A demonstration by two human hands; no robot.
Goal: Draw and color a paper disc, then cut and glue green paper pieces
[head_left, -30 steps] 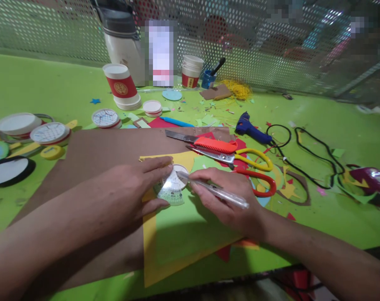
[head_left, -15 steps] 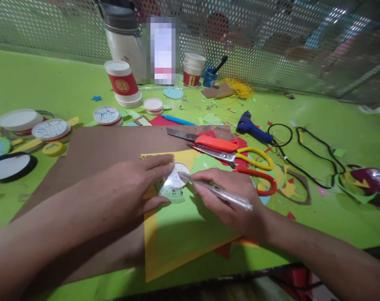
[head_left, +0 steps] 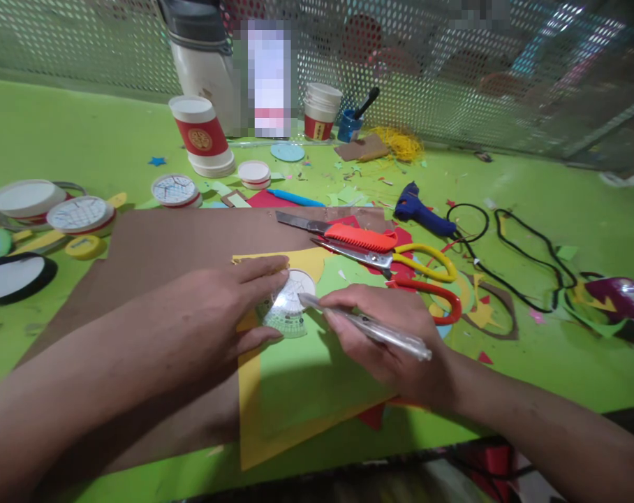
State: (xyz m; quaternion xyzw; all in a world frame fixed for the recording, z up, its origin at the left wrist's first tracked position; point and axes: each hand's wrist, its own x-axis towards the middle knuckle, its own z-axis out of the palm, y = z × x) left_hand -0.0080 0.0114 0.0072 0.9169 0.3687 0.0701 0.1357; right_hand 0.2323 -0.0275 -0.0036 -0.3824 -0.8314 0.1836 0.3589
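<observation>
A clear protractor (head_left: 284, 324) with green markings lies over a small white disc (head_left: 302, 281) that bears thin drawn lines. My left hand (head_left: 244, 297) holds the protractor down, fingers stretched along its upper side and thumb at its lower edge; its left part is hidden under the hand. In my right hand (head_left: 380, 335) is a clear-barrelled pen (head_left: 390, 334), closed between thumb and fingers, its tip at the disc. Beneath them are a green sheet (head_left: 317, 391) and a yellow sheet (head_left: 251, 426), on brown cardboard (head_left: 191, 230).
Beyond my right hand lie an orange utility knife (head_left: 362, 237), scissors (head_left: 385, 260) and a blue glue gun (head_left: 424, 213) with a black cord. Lined discs (head_left: 81, 213) and yellow tape (head_left: 85, 246) sit left. Paper cups (head_left: 202, 136) stand behind.
The pen leans slightly lower at its rear end, and my right hand has shifted a little to the right. My left hand and the protractor keep nearly the same place.
</observation>
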